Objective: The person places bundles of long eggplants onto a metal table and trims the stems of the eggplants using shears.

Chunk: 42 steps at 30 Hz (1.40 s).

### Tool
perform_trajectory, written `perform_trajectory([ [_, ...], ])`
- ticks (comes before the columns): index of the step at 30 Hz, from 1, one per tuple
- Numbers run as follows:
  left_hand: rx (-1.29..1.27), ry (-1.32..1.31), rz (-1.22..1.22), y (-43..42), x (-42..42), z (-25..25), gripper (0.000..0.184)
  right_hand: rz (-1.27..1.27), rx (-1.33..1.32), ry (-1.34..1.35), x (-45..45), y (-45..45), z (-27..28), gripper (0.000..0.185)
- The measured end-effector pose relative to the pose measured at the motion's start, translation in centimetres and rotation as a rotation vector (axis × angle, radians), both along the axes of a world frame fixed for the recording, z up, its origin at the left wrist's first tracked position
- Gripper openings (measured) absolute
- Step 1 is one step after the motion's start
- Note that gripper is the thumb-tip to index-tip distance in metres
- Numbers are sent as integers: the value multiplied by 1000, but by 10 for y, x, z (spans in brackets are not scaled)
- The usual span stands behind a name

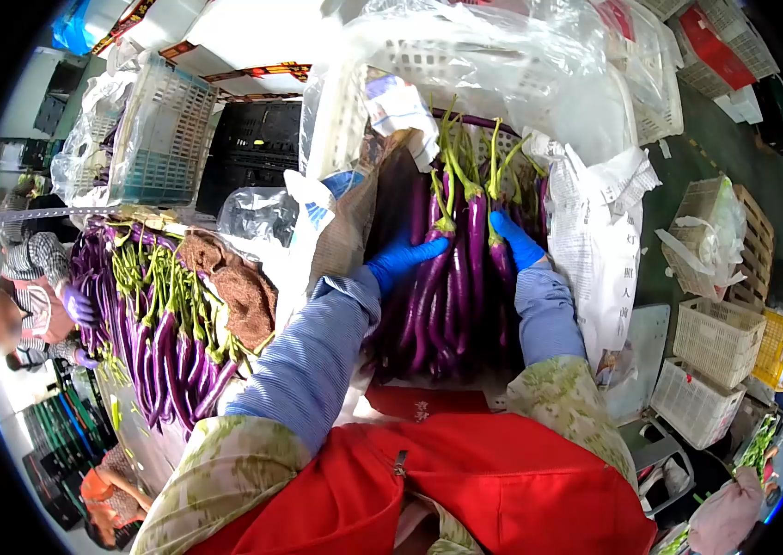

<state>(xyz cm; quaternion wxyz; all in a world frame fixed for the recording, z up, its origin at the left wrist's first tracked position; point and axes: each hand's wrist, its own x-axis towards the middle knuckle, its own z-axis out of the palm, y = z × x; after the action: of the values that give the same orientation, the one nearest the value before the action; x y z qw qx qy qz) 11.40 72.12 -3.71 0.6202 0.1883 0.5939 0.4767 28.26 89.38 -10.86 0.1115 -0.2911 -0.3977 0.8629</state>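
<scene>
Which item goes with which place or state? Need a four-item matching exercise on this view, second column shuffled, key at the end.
Items
1. Left hand and right hand
2. Brown cloth
3. Printed paper
4. Yellow crate

Places or states
A. At picture right, beside pale crates
B. Gloved in blue, at the crated eggplants
C. Along the inside of the large white crate, beside its load
D. Crumpled, by the eggplant pile at picture left

Pairs: 1-B, 2-D, 3-C, 4-A
</scene>
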Motion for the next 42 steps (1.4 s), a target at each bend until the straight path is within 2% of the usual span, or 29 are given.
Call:
perform_trajectory([
  [3, 13, -5, -4, 5, 1, 10, 109, -37, -571, -203, -4, -2, 47, 55],
  [4, 37, -15, -13, 7, 3, 4, 109, -70, -587, -212, -2, -3, 43, 45],
  [5, 60, -29, -21, 8, 6, -5, 110, -117, -544, -249, 0, -7, 43, 47],
  [6, 39, -42, 29, 6, 7, -22, 110, -107, -454, -148, 3, -3, 4, 47],
  [8, 80, -41, 116, 6, 20, 7, 108, -82, -383, -2, 10, 0, -22, 57],
  [9, 96, -40, 161, 5, 26, 18, 106, -80, -354, 62, 14, -1, -18, 63],
  [10, 128, -30, 180, 5, 29, 17, 115, -81, -323, 119, 19, -3, -13, 68],
  [12, 193, 139, 183, 1, 35, 14, 120, -83, -97, 148, 20, 0, 11, 72],
  [14, 288, 234, 208, -8, 42, 34, 121, -91, 168, 151, 14, 7, 33, 76],
  [15, 342, 253, 231, -14, 45, 46, 120, -69, 319, 72, 12, 18, 28, 77],
  [16, 397, 277, 257, -20, 47, 67, 120, -74, 421, 82, 8, 18, 35, 79],
  [17, 436, 228, 295, -25, 50, 91, 118, -55, 416, 82, 8, 21, 46, 82],
  [18, 459, 188, 314, -30, 52, 107, 117, -35, 411, 81, 8, 23, 58, 84],
  [19, 481, 148, 333, -36, 54, 119, 117, -16, 424, 113, 10, 11, 103, 86],
  [20, 531, 139, 359, -41, 58, 129, 117, -102, 378, 111, 11, -5, 148, 90],
  [22, 626, 235, 348, -51, 61, 155, 120, -84, 438, 202, 10, -33, 223, 90],
  [24, 733, 294, 354, -56, 68, 183, 123, -49, 558, 260, 23, -9, 235, 78],
  [25, 748, 265, 360, -63, 72, 210, 125, -42, 609, 279, 31, -2, 249, 77],
  [32, 1019, 588, 382, -89, 86, 314, 130, -108, 898, 376, 45, -11, 375, 73],
  [33, 1032, 715, 416, -97, 86, 328, 131, -109, 924, 408, 40, -17, 394, 73],
  [36, 1082, 794, 562, -132, 93, 363, 136, -65, 957, 509, 9, -48, 439, 71],
  [42, 1029, 922, 662, -242, 78, 398, 121, 61, 909, 762, -59, -153, 494, 68],
])
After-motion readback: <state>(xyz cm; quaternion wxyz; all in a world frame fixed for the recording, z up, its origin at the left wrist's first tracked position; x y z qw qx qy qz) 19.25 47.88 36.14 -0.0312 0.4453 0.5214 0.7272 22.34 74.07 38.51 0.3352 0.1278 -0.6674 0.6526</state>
